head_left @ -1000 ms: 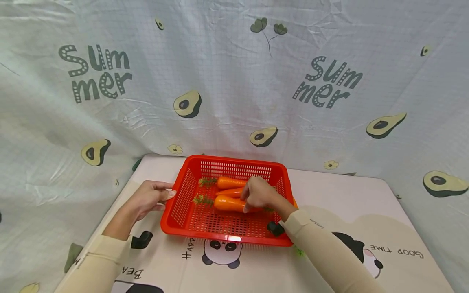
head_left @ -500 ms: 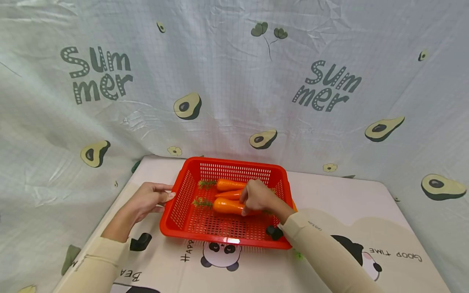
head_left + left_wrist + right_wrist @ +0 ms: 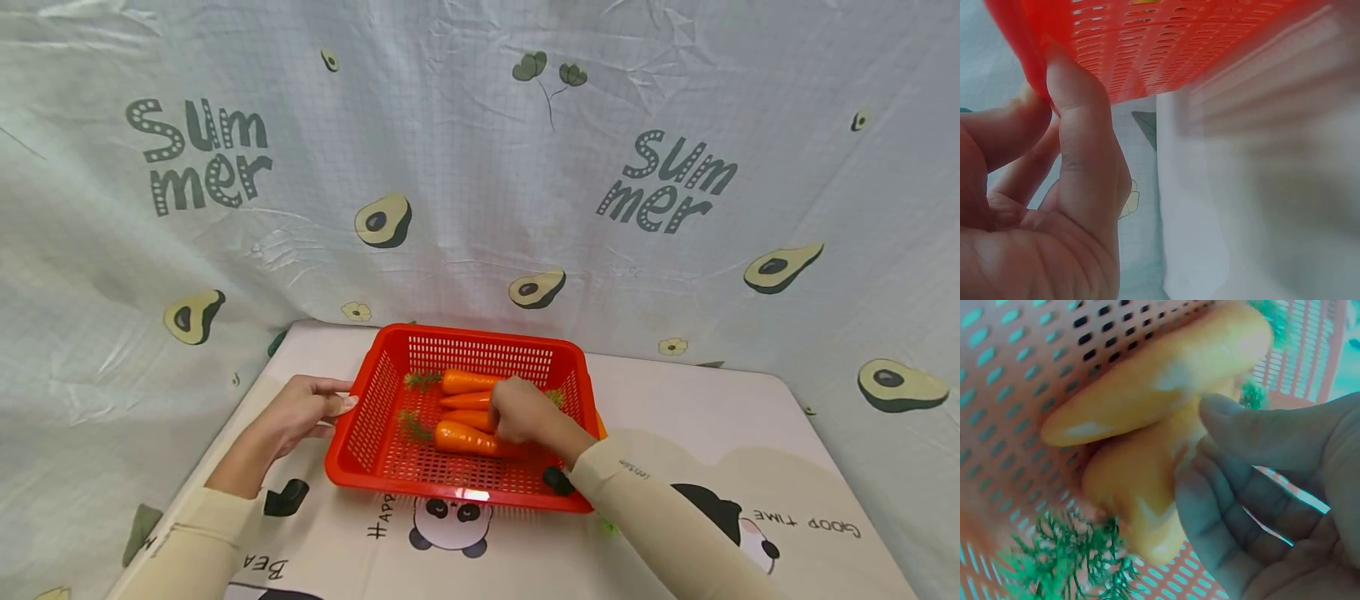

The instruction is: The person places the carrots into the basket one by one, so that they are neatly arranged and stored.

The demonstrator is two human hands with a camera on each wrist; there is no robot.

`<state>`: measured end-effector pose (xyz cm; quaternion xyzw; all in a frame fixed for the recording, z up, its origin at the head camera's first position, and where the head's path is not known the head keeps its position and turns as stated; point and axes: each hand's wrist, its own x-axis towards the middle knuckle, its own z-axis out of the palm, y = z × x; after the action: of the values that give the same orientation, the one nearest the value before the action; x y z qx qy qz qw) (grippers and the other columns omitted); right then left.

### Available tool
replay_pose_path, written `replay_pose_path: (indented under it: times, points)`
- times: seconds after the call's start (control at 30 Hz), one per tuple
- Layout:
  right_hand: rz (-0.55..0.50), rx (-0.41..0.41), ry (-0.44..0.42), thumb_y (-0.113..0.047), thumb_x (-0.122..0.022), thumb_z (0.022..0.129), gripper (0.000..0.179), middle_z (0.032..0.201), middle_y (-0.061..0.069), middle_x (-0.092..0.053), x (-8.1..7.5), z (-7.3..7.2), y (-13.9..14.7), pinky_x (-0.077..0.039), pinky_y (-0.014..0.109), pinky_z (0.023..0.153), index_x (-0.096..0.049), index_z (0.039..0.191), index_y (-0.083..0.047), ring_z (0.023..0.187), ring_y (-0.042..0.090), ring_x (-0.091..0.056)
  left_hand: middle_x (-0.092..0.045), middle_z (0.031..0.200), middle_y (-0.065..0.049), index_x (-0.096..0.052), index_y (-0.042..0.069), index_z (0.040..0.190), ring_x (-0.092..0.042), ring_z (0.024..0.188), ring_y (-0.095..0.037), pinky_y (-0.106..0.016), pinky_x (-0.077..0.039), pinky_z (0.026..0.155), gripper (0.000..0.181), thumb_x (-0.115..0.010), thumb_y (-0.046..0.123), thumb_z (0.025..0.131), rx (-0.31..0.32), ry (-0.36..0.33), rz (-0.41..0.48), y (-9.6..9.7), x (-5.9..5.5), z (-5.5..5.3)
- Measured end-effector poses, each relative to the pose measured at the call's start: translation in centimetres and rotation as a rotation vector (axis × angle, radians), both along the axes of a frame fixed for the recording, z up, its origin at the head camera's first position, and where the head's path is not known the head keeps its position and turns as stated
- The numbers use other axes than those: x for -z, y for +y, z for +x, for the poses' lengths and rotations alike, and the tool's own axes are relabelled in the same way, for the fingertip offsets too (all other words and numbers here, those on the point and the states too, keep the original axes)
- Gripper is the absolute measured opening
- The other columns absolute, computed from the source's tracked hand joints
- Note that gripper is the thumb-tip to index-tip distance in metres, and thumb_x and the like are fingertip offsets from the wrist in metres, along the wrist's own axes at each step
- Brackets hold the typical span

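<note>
My left hand (image 3: 303, 408) pinches the left rim of a red plastic basket (image 3: 352, 417), thumb inside and fingers outside, as the left wrist view shows. Inside the basket several orange carrots lie side by side, some with green leafy tops. My right hand (image 3: 525, 412) reaches down into its right half. The nearest carrot (image 3: 461, 437) runs under that hand, its leaves to the left. In the right wrist view, thumb and fingers curl round the narrow part of a carrot (image 3: 1132, 469), beside another carrot (image 3: 1160, 375). The exact contact is partly hidden.
The basket stands on a pale table cover (image 3: 682, 383) with printed pandas. Just outside its right wall shows an orange thing (image 3: 602, 425), with green leaves (image 3: 609, 527) nearer the front. A patterned curtain (image 3: 465, 167) hangs behind the table. Black wrist cameras sit by both wrists.
My right hand and the nearest carrot have shifted slightly towards the front of the basket, and another carrot now shows behind it. The left hand keeps its place on the rim.
</note>
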<state>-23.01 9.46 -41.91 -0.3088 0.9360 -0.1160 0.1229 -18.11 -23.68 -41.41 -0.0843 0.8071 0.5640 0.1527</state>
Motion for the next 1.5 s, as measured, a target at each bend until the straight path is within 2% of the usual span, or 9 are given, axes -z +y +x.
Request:
replay_pose_path:
  times: [0.07,0.17,0.27,0.47,0.7,0.83,1.1,1.3,1.5]
  points:
    - [0.007,-0.019,0.016,-0.006,-0.082,0.081,0.016,0.059,-0.005,-0.061,0.1,0.1,-0.1,-0.041,0.025,0.056,-0.079,0.067,-0.011,0.059,0.013,-0.045,-0.076,0.107,-0.009,-0.053,-0.01,0.145,-0.071,0.084,-0.014,-0.033,-0.065,0.075,0.049,-0.064,0.014,0.103,-0.002,-0.006,-0.003,0.1,0.1,0.0]
    - [-0.03,-0.008,0.02,-0.011,-0.086,0.081,0.011,0.065,-0.005,-0.071,0.1,0.1,0.1,-0.054,0.026,0.063,-0.082,0.071,-0.012,0.064,0.01,-0.055,-0.076,0.108,-0.01,-0.053,-0.01,0.145,-0.071,0.084,-0.014,-0.033,-0.065,0.074,0.049,-0.063,0.014,0.103,-0.005,-0.011,-0.007,0.1,0.2,0.0]
    - [-0.119,0.063,-0.006,-0.01,-0.086,0.081,0.003,0.077,0.0,-0.078,-0.5,0.1,0.6,-0.061,0.031,0.07,-0.084,0.078,-0.009,0.073,0.013,-0.064,-0.076,0.108,-0.01,-0.053,-0.009,0.145,-0.071,0.084,-0.014,-0.033,-0.065,0.074,0.049,-0.063,0.014,0.103,0.002,-0.012,-0.003,0.2,0.2,-0.1]
    - [-0.362,0.255,-0.095,-0.005,-0.085,0.082,0.006,0.086,0.006,-0.08,-2.8,-0.3,2.6,-0.059,0.029,0.069,-0.084,0.088,-0.002,0.086,0.019,-0.066,-0.077,0.104,-0.007,-0.053,-0.01,0.145,-0.073,0.083,-0.014,-0.033,-0.065,0.075,0.05,-0.063,0.014,0.103,0.013,0.0,0.002,0.1,0.1,-0.1]
    - [-0.542,0.407,-0.154,-0.006,-0.081,0.087,0.011,0.093,0.012,-0.08,-4.8,-0.4,6.6,-0.058,0.03,0.065,-0.083,0.097,-0.002,0.073,0.018,-0.068,-0.076,0.111,-0.01,-0.05,-0.01,0.147,-0.072,0.086,-0.013,-0.033,-0.065,0.077,0.051,-0.06,0.013,0.104,0.029,-0.002,-0.023,-0.1,-0.1,-0.1]
    - [-0.577,0.476,-0.137,-0.007,-0.08,0.088,0.012,0.093,0.013,-0.079,-5.0,-0.1,9.1,-0.058,0.03,0.07,-0.082,0.099,-0.001,0.076,0.02,-0.066,-0.076,0.111,-0.009,-0.049,-0.011,0.148,-0.072,0.087,-0.013,-0.033,-0.065,0.077,0.051,-0.061,0.014,0.104,0.033,-0.002,-0.019,-0.1,-0.1,-0.1]
    - [-0.589,0.605,-0.111,-0.009,-0.078,0.091,0.018,0.098,0.016,-0.08,-3.8,1.1,13.3,-0.063,0.04,0.082,-0.08,0.105,0.002,0.082,0.02,-0.072,-0.076,0.107,-0.006,-0.048,-0.011,0.148,-0.073,0.085,-0.012,-0.032,-0.065,0.075,0.053,-0.062,0.016,0.104,0.049,0.002,-0.003,-0.1,-0.1,-0.1]
    - [-0.539,0.696,-0.12,-0.007,-0.079,0.089,0.015,0.092,0.014,-0.08,-1.7,2.7,15.9,-0.06,0.037,0.078,-0.08,0.102,0.0,0.078,0.017,-0.071,-0.076,0.107,-0.006,-0.049,-0.01,0.149,-0.072,0.086,-0.013,-0.032,-0.065,0.075,0.053,-0.062,0.016,0.104,0.035,-0.009,-0.009,-0.1,-0.1,-0.1]
    - [-0.494,0.757,-0.126,-0.014,-0.086,0.085,0.027,0.09,0.011,-0.079,0.8,4.7,16.9,-0.057,0.033,0.073,-0.078,0.105,0.003,0.081,0.019,-0.069,-0.076,0.106,-0.005,-0.049,-0.011,0.148,-0.072,0.085,-0.013,-0.032,-0.065,0.074,0.052,-0.061,0.015,0.104,0.036,-0.007,-0.008,0.0,-0.1,-0.1]
